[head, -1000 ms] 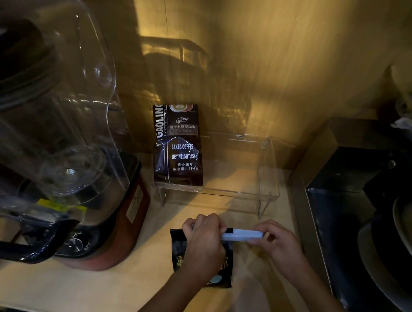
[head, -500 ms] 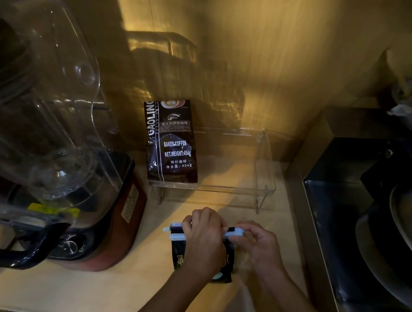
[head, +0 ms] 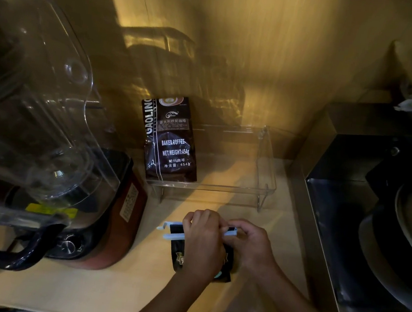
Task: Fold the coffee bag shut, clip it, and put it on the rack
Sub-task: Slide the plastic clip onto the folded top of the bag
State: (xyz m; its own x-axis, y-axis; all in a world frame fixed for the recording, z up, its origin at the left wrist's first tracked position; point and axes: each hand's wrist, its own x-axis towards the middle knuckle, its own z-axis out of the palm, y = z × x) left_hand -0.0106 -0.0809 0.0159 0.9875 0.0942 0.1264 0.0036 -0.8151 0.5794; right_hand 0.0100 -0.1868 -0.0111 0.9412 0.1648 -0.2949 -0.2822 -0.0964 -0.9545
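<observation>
L hand (head: pixel 202 242) pins coffee bag (head: pixel 222 273) upright on counter (head: pixel 107 293); R hand (head: pixel 251 245) grips sealing clip (head: pixel 173 231) across fold, arms not yet closed.

Clear rack (head: pixel 267 162): its left end taken by upright coffee bag (head: pixel 172 139); tray floor right of that bag open. Blender (head: pixel 47 138) crowds rack's left side; metal appliance (head: pixel 364 199) flanks its right.

Both hands hold a pale blue clip (head: pixel 174 232) across the top of a small black coffee bag (head: pixel 178 259) lying on the wooden counter (head: pixel 112 296); left hand (head: pixel 204 243) covers the bag, right hand (head: pixel 253 246) pinches the clip's end.
</observation>
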